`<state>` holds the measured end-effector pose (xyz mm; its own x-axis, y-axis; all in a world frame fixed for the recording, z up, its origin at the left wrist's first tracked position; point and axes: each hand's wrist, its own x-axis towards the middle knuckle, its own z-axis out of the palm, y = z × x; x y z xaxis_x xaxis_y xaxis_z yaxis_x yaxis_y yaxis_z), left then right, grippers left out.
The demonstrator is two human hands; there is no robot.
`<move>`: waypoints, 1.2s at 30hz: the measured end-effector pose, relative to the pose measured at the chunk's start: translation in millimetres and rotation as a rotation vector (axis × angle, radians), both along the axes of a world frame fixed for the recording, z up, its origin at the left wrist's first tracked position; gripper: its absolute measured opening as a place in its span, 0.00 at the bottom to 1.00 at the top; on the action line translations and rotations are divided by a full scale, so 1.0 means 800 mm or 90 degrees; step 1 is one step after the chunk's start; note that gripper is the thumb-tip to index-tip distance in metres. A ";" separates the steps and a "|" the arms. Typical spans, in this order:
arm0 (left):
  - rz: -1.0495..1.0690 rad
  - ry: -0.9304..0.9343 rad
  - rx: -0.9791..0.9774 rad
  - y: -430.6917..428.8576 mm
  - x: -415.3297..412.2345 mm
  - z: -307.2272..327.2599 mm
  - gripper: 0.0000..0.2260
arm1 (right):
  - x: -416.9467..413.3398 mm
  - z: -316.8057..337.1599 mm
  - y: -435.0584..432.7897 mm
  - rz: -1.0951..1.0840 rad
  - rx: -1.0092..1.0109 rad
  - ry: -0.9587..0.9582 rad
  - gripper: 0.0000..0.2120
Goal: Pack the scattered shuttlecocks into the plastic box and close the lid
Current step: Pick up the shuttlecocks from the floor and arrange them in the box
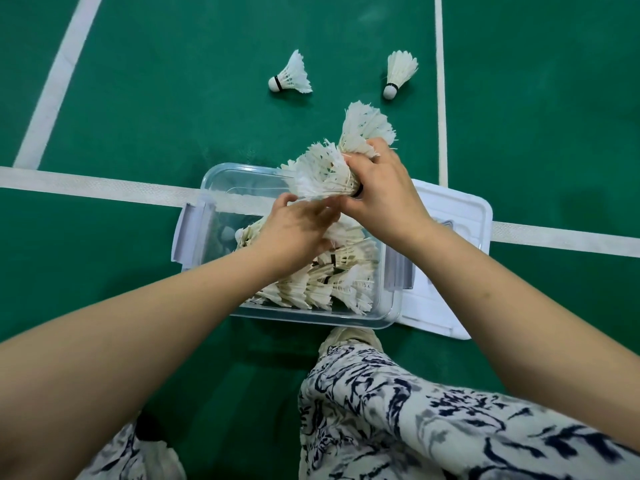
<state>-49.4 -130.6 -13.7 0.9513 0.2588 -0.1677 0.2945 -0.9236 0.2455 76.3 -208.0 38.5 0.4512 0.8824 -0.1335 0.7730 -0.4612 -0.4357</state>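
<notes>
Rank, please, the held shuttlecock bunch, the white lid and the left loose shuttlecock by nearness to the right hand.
1. Held shuttlecock bunch: gripped in the right hand.
2. White lid: on the floor, just right.
3. Left loose shuttlecock: ahead, leftward.

Clear plastic box (221,181) open, packed shuttlecocks (332,285) lying in rows in its near half, white lid (460,216) flat against its right side, bunch of shuttlecocks (325,174) held above its far rim, first loose shuttlecock (290,76) and second loose shuttlecock (398,72) lying beyond it.
</notes>
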 end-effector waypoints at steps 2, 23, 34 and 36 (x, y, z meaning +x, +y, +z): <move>0.060 -0.093 -0.057 0.002 -0.006 -0.002 0.22 | 0.000 -0.002 0.001 0.004 -0.001 -0.001 0.27; -0.019 -0.021 -0.056 0.003 0.004 0.020 0.13 | -0.004 -0.001 0.004 0.001 0.016 0.024 0.27; 0.119 0.043 -0.085 -0.041 -0.001 0.015 0.15 | -0.005 0.000 0.001 -0.006 0.026 0.029 0.26; 0.127 0.064 -0.077 -0.042 -0.003 0.013 0.11 | -0.005 -0.002 0.001 -0.008 0.022 0.030 0.26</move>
